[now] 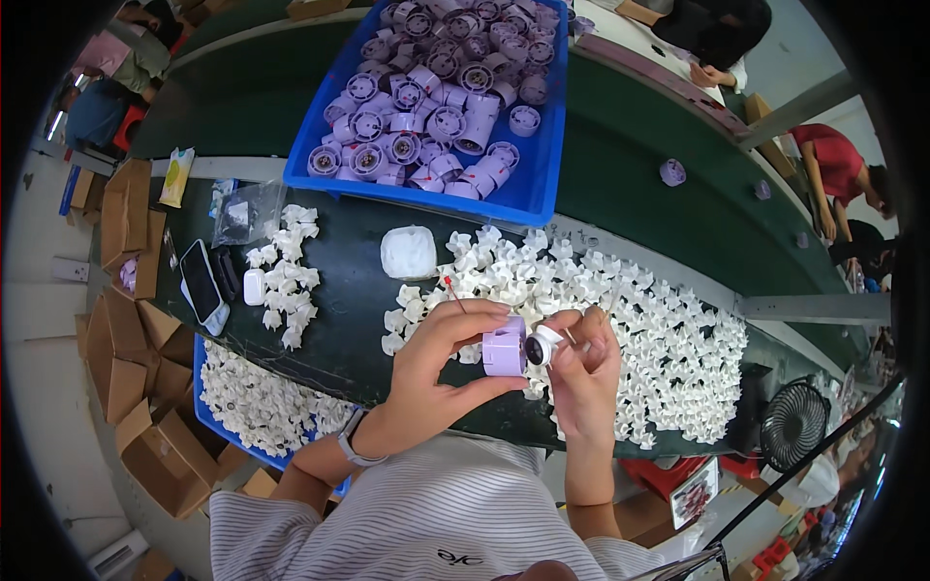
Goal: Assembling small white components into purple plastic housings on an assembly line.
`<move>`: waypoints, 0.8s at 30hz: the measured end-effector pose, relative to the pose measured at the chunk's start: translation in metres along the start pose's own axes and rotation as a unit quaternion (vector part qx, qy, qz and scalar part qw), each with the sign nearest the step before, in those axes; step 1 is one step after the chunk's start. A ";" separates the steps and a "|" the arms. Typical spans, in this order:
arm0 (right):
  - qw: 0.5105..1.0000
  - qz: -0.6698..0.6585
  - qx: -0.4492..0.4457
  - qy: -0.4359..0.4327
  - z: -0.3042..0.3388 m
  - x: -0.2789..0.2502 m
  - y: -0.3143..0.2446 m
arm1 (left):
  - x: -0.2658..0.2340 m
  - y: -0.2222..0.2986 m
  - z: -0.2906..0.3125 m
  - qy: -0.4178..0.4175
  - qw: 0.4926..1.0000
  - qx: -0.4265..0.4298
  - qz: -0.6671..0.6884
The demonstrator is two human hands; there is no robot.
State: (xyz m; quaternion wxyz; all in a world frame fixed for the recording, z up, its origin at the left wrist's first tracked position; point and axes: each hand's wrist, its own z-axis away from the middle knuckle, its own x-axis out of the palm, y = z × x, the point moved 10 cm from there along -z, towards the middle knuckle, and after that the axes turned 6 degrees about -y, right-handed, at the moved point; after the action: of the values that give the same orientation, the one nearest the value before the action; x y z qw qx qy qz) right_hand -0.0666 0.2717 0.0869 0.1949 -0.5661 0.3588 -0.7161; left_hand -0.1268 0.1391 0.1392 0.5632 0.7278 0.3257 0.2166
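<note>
Near the centre of the frame, the left hand [426, 366] grasps a lilac cylinder [503, 351], its thumb below and its other fingers over the top, with the cylinder's open end turned toward the right of the frame. Just beside that end, the right hand [587, 380] pinches a small white round piece [542, 345] with a dark middle between thumb and fingers; whether the piece touches the cylinder's rim I cannot tell. A thin red-tipped lead [449, 282] sticks up by the left hand's fingers, and where it joins is hidden. A wristwatch [355, 441] sits on the left wrist.

Both hands are above a dark green tabletop [344, 363]. Small white parts [668, 358] cover it from the centre to the right of the frame, and a smaller white cluster [293, 281] lies left of centre. Between the two groups, toward the top, sits a white rounded bundle [408, 254]. At the left end of the tabletop are a phone [201, 281], a white case [254, 288] and a clear plastic bag [248, 218].

At the upper centre, a blue bin [426, 200] holds many more lilac cylinders. At the lower left, a blue tray [205, 412] is filled with small whitish pieces, beside open cardboard boxes [170, 460]. A black fan [794, 423] stands at the right.
</note>
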 end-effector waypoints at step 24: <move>0.977 0.194 -0.015 -0.092 0.004 0.026 -0.029 | 0.001 0.015 -0.002 0.007 0.993 0.053 -0.106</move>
State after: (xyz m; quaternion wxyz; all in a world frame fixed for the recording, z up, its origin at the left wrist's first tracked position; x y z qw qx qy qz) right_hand -0.0661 0.2725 0.1261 0.3539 -0.5519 0.4529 -0.6042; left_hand -0.1239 0.1388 0.1545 0.5416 0.7163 0.4161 0.1432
